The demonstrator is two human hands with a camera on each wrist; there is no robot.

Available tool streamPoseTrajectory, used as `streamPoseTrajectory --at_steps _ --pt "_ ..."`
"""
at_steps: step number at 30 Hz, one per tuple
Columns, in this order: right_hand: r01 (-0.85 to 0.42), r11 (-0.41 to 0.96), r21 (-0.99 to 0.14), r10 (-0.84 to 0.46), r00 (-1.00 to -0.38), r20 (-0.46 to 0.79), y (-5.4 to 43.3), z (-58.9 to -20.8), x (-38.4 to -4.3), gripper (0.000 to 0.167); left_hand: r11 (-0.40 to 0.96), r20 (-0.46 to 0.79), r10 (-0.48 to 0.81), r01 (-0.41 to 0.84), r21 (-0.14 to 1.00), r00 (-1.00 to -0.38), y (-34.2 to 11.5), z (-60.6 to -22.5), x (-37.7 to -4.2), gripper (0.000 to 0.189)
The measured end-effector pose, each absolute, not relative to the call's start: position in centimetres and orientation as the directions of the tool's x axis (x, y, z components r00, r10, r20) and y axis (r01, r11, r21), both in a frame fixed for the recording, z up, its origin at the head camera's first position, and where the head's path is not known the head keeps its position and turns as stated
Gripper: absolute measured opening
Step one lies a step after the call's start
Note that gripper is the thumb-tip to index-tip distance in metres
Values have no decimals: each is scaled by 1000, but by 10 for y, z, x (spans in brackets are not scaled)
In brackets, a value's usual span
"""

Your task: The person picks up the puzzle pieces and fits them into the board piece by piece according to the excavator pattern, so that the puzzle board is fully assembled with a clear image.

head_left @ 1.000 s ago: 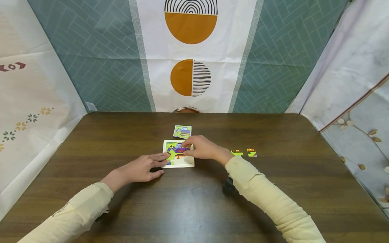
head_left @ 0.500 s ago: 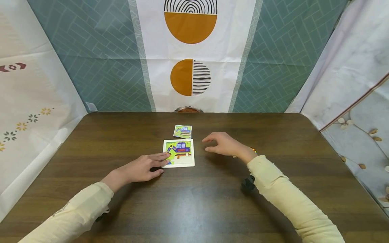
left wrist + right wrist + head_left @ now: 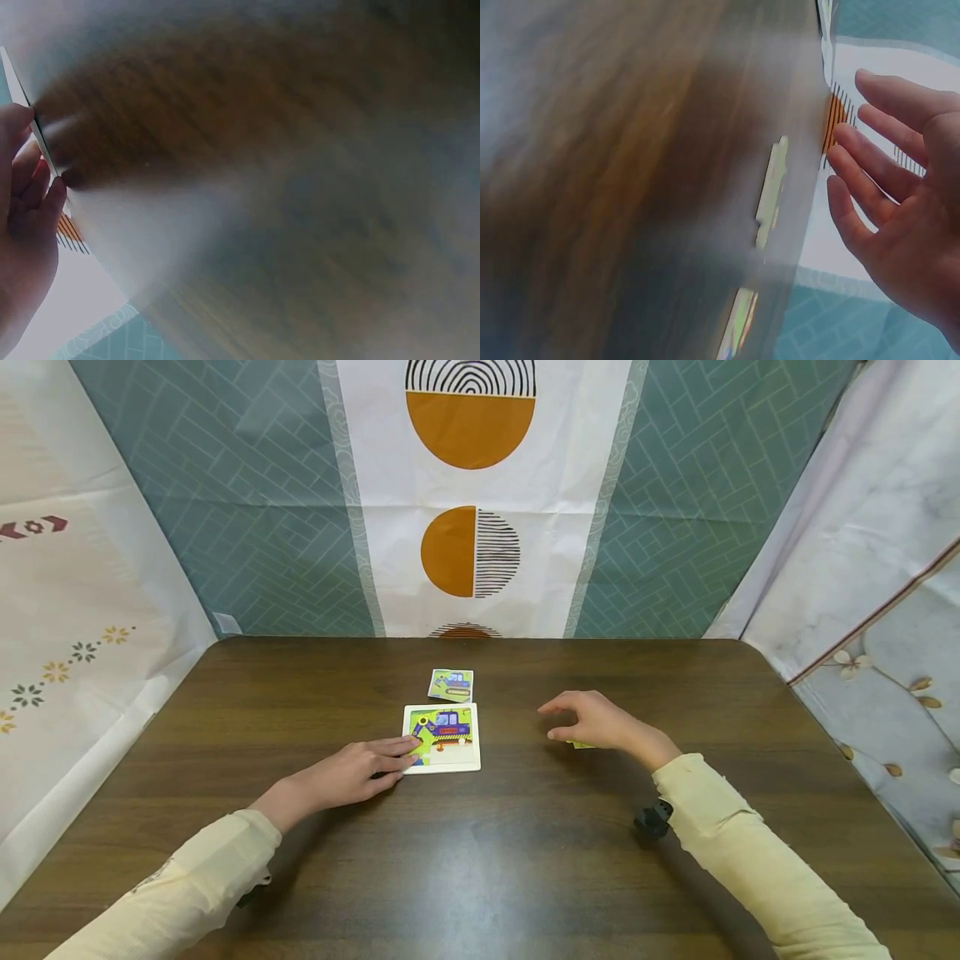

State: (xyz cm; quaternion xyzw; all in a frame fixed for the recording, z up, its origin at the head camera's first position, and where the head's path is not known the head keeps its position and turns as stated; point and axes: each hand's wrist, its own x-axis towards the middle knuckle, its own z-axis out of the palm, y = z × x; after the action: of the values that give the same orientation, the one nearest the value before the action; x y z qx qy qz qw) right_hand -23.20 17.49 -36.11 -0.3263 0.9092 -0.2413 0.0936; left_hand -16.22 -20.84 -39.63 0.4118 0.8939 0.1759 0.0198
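Note:
My left hand rests with its fingers on the left edge of a white-framed jigsaw puzzle, which shows a purple excavator; bare pale backing shows at its lower right. In the left wrist view the fingers touch the edge of the puzzle frame. My right hand hovers to the right of the puzzle, fingers relaxed and apart, holding nothing. Below it lies a green puzzle piece, mostly hidden in the head view. The right wrist view shows that puzzle piece and a second puzzle piece on the table, apart from the fingers.
A small picture card of the same excavator lies just behind the puzzle. The brown wooden table ends at a patterned cloth backdrop. Dark wrist cameras sit under both sleeves.
My right hand has left the puzzle and moved right, over the loose pieces, with nothing in its fingers. The puzzle's upper right is now uncovered and filled. My left hand stays put.

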Motion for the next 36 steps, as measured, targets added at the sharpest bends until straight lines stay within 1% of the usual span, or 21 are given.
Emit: streamPoseTrajectory --at_steps 8,14,18,23,27,33,36 --pt "-550 668 -501 -634 -774 5 197 -366 -232 43 593 103 746 727 345 -658 -209 -397 -162 37" --pt "-531 712 -459 -610 -792 -31 210 -370 -232 47 590 104 747 727 351 -657 -210 -397 -163 37" --pt "-529 726 -440 -610 -791 -56 216 -371 -232 49 590 105 746 725 356 -658 -210 -397 -163 37" --pt "-528 732 -431 -610 -789 -69 219 -373 -232 49 589 111 744 726 356 -659 -211 -398 -163 36" --pt "-549 717 -431 -632 -772 -68 219 -373 -232 45 590 111 743 724 356 -660 -211 -398 -163 36" --pt "-616 679 -400 -689 -722 -57 218 -371 -231 39 587 117 744 727 358 -658 -211 -398 -163 36" --pt "-630 672 -390 -698 -714 -50 218 -370 -230 35 589 114 743 725 358 -660 -211 -398 -163 36"
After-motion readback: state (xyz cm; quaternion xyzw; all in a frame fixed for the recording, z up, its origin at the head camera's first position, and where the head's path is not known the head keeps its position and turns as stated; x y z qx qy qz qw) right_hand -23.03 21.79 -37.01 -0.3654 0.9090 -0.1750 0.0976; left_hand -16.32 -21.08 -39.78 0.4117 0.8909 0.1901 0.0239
